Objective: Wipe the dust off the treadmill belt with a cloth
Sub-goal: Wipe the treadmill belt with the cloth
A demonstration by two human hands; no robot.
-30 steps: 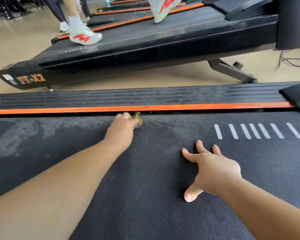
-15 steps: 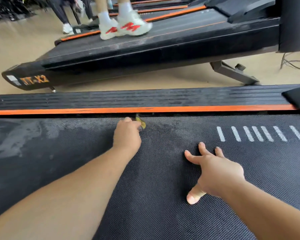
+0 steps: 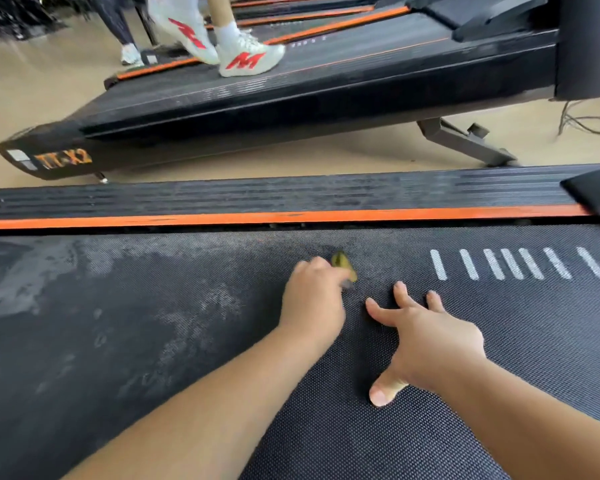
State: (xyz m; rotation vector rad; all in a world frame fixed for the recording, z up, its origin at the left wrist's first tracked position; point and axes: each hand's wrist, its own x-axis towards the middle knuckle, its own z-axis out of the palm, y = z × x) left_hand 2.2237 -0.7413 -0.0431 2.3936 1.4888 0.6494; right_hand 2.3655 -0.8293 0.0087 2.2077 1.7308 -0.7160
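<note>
The black textured treadmill belt (image 3: 499,375) fills the lower view, with pale dust smears on its left part. My left hand (image 3: 314,299) is closed on a small yellow-green cloth (image 3: 343,266) and presses it onto the belt near the middle. Only a corner of the cloth shows past my fingers. My right hand (image 3: 430,341) rests flat on the belt just to the right, fingers spread, holding nothing.
An orange strip (image 3: 291,218) and a ribbed black side rail (image 3: 291,195) border the belt's far edge. White stripes (image 3: 516,263) mark the belt at right. Beyond, a person in white-and-red shoes (image 3: 250,58) walks on another treadmill (image 3: 291,95). Cables (image 3: 589,119) lie on the floor at right.
My left hand with the cloth has pulled back from the belt's far edge toward me and to the right, ending close beside my right hand. The right hand has stayed planted.
</note>
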